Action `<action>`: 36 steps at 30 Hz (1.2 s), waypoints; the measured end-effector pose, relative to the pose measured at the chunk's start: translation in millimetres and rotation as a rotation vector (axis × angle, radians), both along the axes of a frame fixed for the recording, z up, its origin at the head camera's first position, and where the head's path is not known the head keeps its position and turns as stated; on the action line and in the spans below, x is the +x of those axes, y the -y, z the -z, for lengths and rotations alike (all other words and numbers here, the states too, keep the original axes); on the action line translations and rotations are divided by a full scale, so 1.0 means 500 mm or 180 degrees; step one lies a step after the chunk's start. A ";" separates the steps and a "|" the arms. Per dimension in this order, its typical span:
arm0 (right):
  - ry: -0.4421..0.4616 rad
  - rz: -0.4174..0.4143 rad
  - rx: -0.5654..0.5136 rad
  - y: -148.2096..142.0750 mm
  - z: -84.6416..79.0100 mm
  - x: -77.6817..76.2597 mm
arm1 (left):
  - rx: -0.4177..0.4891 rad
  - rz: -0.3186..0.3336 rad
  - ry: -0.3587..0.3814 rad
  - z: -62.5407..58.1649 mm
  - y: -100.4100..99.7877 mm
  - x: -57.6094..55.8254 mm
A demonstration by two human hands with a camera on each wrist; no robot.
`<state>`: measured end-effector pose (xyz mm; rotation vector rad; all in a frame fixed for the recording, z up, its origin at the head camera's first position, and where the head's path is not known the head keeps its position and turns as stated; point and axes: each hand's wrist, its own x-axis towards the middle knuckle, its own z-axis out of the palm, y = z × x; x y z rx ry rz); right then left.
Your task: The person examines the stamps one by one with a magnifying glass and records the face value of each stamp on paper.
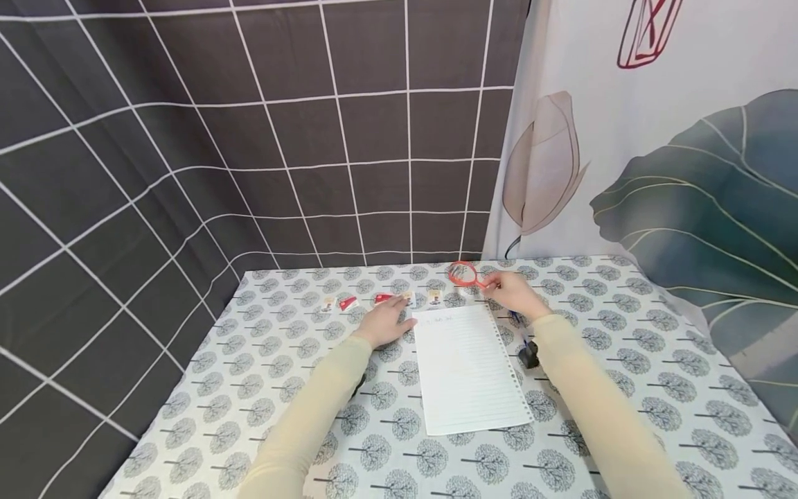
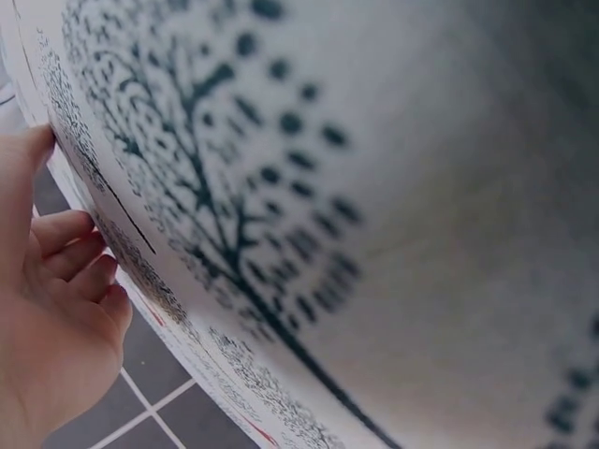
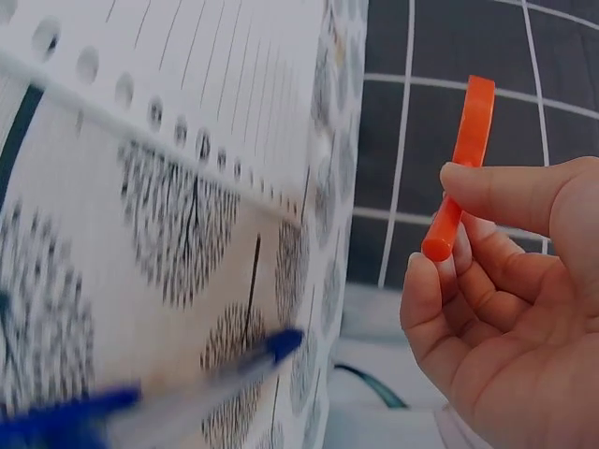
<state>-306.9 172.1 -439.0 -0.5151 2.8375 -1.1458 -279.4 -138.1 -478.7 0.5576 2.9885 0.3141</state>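
Observation:
In the head view my right hand (image 1: pixel 512 291) pinches the handle of a red magnifying glass (image 1: pixel 465 284), its round lens held over the far part of the table. From the right wrist view, thumb and fingers grip the orange-red handle (image 3: pixel 475 122). My left hand (image 1: pixel 383 323) rests on the table at the upper left corner of a lined sheet of paper (image 1: pixel 467 374). Its fingertips reach a red-and-white card (image 1: pixel 383 298) and partly cover it. The left wrist view shows these fingers (image 2: pixel 67 229) loosely bent at the cloth; no held thing is visible.
Small picture cards lie in a row: a pale one (image 1: pixel 328 303), a red one (image 1: pixel 348 303) and another (image 1: pixel 435 298) beyond the paper. Blue-capped pens (image 3: pixel 243 374) and a black object (image 1: pixel 528 355) lie right of the paper. A dark gridded curtain (image 1: pixel 368 132) stands behind the table.

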 end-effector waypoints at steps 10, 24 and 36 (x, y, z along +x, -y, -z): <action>0.0022 -0.0221 -0.0118 0.063 0.006 0.000 | 0.0300 -0.0134 0.0100 0.009 0.002 -0.005; 0.0101 -0.0316 -0.0224 0.129 0.013 0.012 | 0.0425 -0.0194 0.0125 0.007 0.001 -0.007; 0.0374 -0.0468 -0.0467 0.154 0.039 0.023 | 0.0613 -0.0205 0.0146 0.009 0.001 -0.006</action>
